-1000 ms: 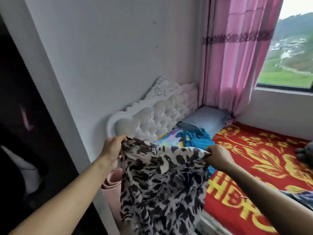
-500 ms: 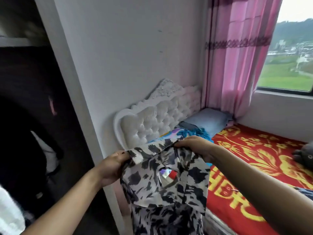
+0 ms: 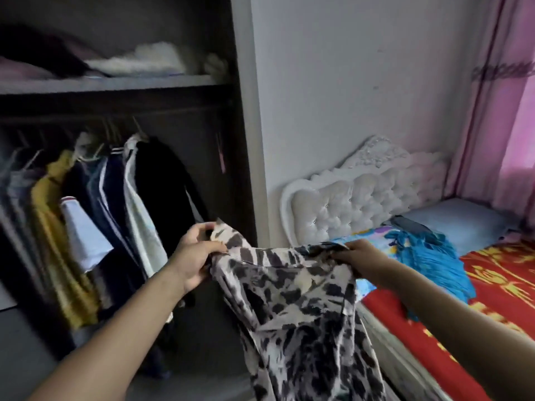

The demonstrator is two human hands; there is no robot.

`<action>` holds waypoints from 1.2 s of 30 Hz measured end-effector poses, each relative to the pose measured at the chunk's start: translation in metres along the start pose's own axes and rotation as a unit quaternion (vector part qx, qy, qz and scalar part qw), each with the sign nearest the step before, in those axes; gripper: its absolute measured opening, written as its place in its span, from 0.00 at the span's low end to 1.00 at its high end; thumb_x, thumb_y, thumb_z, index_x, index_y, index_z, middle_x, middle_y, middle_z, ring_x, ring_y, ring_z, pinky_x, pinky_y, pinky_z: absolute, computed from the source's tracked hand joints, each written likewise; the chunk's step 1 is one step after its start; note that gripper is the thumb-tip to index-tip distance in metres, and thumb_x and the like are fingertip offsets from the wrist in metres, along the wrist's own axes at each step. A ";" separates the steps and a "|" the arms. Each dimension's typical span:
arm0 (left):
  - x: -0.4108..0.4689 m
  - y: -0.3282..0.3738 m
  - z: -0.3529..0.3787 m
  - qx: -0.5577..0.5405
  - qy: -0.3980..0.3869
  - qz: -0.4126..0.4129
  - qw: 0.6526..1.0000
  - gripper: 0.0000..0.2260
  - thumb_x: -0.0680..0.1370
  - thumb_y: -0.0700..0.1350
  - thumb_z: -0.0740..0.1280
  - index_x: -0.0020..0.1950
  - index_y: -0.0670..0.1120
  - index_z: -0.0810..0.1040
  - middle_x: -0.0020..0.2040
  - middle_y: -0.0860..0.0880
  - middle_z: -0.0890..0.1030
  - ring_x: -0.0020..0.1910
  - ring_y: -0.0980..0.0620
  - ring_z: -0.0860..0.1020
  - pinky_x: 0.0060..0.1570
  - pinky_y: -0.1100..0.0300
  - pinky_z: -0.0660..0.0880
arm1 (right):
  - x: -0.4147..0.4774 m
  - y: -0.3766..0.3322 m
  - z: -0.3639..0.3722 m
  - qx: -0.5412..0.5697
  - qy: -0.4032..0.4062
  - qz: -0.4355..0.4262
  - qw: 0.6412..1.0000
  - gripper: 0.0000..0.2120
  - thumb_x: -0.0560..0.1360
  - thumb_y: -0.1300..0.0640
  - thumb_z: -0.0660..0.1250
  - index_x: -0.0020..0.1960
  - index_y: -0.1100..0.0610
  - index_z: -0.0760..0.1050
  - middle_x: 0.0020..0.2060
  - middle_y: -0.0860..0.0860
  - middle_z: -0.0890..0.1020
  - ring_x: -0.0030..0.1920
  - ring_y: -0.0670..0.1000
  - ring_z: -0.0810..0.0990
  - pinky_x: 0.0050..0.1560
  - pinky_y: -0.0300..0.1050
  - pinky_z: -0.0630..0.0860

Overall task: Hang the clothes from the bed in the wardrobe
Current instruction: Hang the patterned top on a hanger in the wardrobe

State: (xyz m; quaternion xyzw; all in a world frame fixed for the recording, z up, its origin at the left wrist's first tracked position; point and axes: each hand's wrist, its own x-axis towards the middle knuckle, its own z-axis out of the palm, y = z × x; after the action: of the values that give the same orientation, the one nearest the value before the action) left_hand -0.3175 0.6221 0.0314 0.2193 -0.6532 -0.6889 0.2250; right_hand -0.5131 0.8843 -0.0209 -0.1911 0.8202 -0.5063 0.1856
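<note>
Left hand [image 3: 192, 256] pinches one top corner of the patterned garment [image 3: 292, 299]; right hand [image 3: 359, 257] grips the other, fingertips buried in cloth. The garment hangs before the open wardrobe's [image 3: 244, 117] right edge, hem cut off below. Hung clothes [image 3: 139, 212] inside the wardrobe are blurred.

The one view came from a wide-angle camera worn on the person's head, facing forward and tilted down along both forearms. It sat close to the work: the left hand [image 3: 194, 251] and right hand [image 3: 360, 256], gripping the animal-print garment [image 3: 295, 302] between them, filled the lower middle. The lens pointed at the corner where the open wardrobe [image 3: 115, 85] on the left met the white wall [image 3: 347, 82], with the tufted headboard [image 3: 362, 198] and the red-covered bed [image 3: 503, 290] on the right. The wardrobe side was smeared, so its depth could perhaps only roughly be judged.
</note>
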 end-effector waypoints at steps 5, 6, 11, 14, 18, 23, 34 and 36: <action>-0.014 0.005 -0.085 0.285 -0.104 0.037 0.952 0.13 0.75 0.35 0.68 0.56 0.49 0.82 0.51 0.45 0.83 0.40 0.58 0.80 0.39 0.66 0.76 | 0.000 -0.083 0.071 0.112 -0.092 -0.104 0.984 0.07 0.77 0.60 0.66 0.50 0.57 0.83 0.43 0.62 0.84 0.41 0.56 0.81 0.47 0.50 0.76; -0.015 0.006 -0.101 0.340 -0.103 0.035 0.934 0.08 0.74 0.43 0.73 0.52 0.48 0.83 0.47 0.48 0.84 0.39 0.59 0.80 0.38 0.67 0.74 | 0.001 -0.099 0.088 0.114 -0.098 -0.121 0.981 0.08 0.78 0.61 0.65 0.49 0.57 0.83 0.42 0.61 0.84 0.40 0.55 0.82 0.46 0.48 0.78; -0.014 0.016 -0.175 0.571 -0.042 0.052 0.818 0.24 0.55 0.72 0.73 0.33 0.52 0.83 0.31 0.59 0.80 0.32 0.61 0.77 0.33 0.57 0.73 | 0.005 -0.156 0.178 0.056 -0.114 -0.209 0.970 0.09 0.79 0.63 0.64 0.49 0.54 0.83 0.41 0.56 0.84 0.40 0.51 0.81 0.45 0.44 0.78; -0.009 0.023 -0.207 0.582 -0.019 0.064 0.810 0.24 0.57 0.70 0.75 0.30 0.49 0.79 0.31 0.56 0.79 0.31 0.58 0.76 0.32 0.58 0.71 | 0.011 -0.177 0.217 0.038 -0.087 -0.238 0.967 0.09 0.78 0.62 0.66 0.49 0.51 0.83 0.42 0.53 0.86 0.41 0.48 0.82 0.46 0.41 0.79; 0.011 0.026 -0.240 0.639 0.063 0.148 0.752 0.14 0.70 0.53 0.74 0.31 0.50 0.73 0.46 0.53 0.76 0.49 0.50 0.75 0.46 0.53 0.73 | 0.028 -0.196 0.245 0.009 -0.079 -0.250 0.965 0.07 0.76 0.62 0.68 0.51 0.58 0.84 0.44 0.56 0.86 0.41 0.46 0.82 0.45 0.39 0.78; 0.056 0.032 -0.256 0.530 0.160 0.282 0.784 0.19 0.71 0.37 0.69 0.29 0.49 0.62 0.40 0.49 0.77 0.39 0.53 0.74 0.39 0.57 0.69 | 0.070 -0.209 0.267 -0.040 -0.053 -0.273 0.960 0.06 0.77 0.56 0.68 0.46 0.56 0.84 0.36 0.51 0.82 0.36 0.46 0.77 0.39 0.41 0.74; 0.215 0.035 -0.241 0.394 0.092 0.199 0.892 0.17 0.73 0.50 0.73 0.31 0.42 0.72 0.25 0.54 0.68 0.26 0.53 0.67 0.32 0.58 0.63 | 0.239 -0.239 0.275 -0.052 -0.057 -0.225 0.971 0.09 0.74 0.50 0.72 0.47 0.55 0.84 0.39 0.53 0.85 0.38 0.49 0.83 0.38 0.45 0.79; 0.240 0.047 -0.236 0.379 0.123 0.265 0.878 0.11 0.75 0.46 0.71 0.34 0.49 0.77 0.27 0.55 0.73 0.28 0.54 0.72 0.33 0.58 0.68 | 0.277 -0.256 0.264 -0.085 -0.018 -0.238 0.967 0.15 0.69 0.40 0.74 0.46 0.51 0.83 0.39 0.47 0.85 0.39 0.45 0.81 0.40 0.42 0.77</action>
State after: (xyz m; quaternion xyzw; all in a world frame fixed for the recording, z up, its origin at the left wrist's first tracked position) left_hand -0.3684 0.2881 0.0646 0.1896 -0.8648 -0.2710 0.3778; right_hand -0.5867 0.4389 0.0691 -0.4052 0.7873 -0.4611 0.0579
